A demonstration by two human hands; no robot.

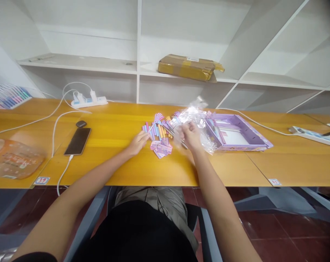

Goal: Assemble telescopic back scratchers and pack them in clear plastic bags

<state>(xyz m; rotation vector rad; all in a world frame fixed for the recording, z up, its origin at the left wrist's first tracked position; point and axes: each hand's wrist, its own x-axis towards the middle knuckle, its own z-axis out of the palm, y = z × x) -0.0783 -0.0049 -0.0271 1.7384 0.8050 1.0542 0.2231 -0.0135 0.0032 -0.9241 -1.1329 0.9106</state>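
Observation:
My left hand (139, 142) is at the left side of a pile of pastel sticks (160, 130) in purple, blue, pink and orange. Its fingers are drawn together at the pile's edge; what they hold, if anything, is too small to make out. Purple, blue and orange claw-shaped heads (158, 117), like those of small back scratchers, lie behind the sticks. My right hand (191, 135) is closed on a crinkled clear plastic bag (193, 114). Thin metal rods show beside and under that hand. Small pink and purple printed cards (162, 148) lie between my hands.
Right of the bag stands an open purple box (257, 140). A phone (78, 141) on a cable, a dark earbud case (81, 124), a power strip (90, 102) and an orange bag (20, 158) are on the left. Another power strip (314, 135) lies right; a taped carton (186, 67) sits on the shelf.

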